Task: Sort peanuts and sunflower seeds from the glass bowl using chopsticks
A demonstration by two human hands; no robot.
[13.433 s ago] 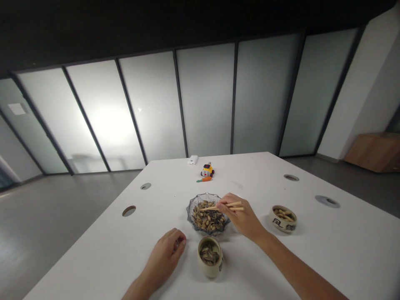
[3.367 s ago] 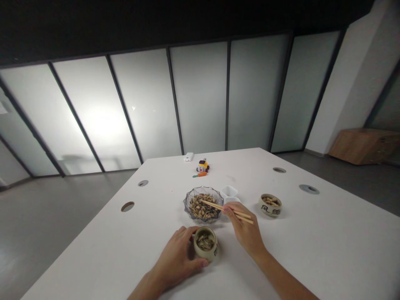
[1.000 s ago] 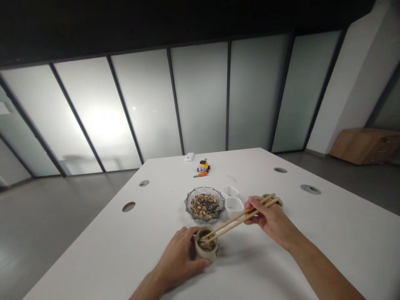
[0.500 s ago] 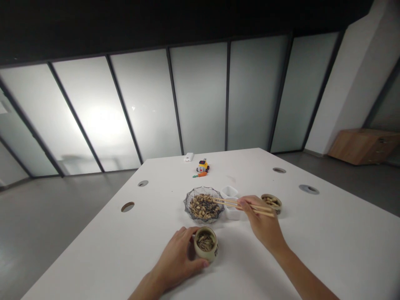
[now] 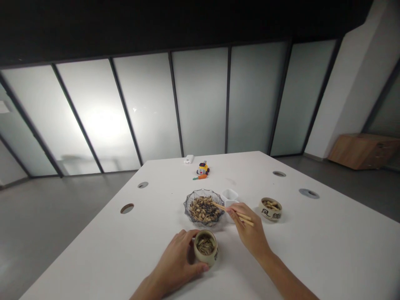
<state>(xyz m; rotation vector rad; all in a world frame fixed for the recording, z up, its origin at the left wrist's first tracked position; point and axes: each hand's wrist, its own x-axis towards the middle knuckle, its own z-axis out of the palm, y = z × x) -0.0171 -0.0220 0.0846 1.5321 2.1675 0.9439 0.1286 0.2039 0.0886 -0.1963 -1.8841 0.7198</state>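
My left hand [image 5: 181, 260] is wrapped round a small ceramic cup [image 5: 211, 257] standing on the table, with seeds in its bottom. A pair of wooden chopsticks [image 5: 233, 211] is gripped in my right hand [image 5: 249, 227]. Their tips reach over the right side of a scalloped glass bowl [image 5: 188, 207] and point into the mixed nuts and dark seeds [image 5: 201, 209]. Whether the tips pinch a piece is too small to tell. Behind my right hand, a white plastic cup [image 5: 230, 203] is partly hidden, and another white cup [image 5: 229, 194] stands just beyond it.
A second ceramic cup [image 5: 271, 213] with dark characters holds peanuts at the right. Farther back on the white table [image 5: 156, 246] are an orange toy carrot [image 5: 201, 177], a yellow toy vehicle [image 5: 203, 168] and a white box-like item [image 5: 188, 159]. Round holes pierce the tabletop on both sides.
My right hand has moved left and a little lower with the chopsticks, uncovering the peanut cup. The chopsticks now slant more steeply. My left hand stays on its cup.
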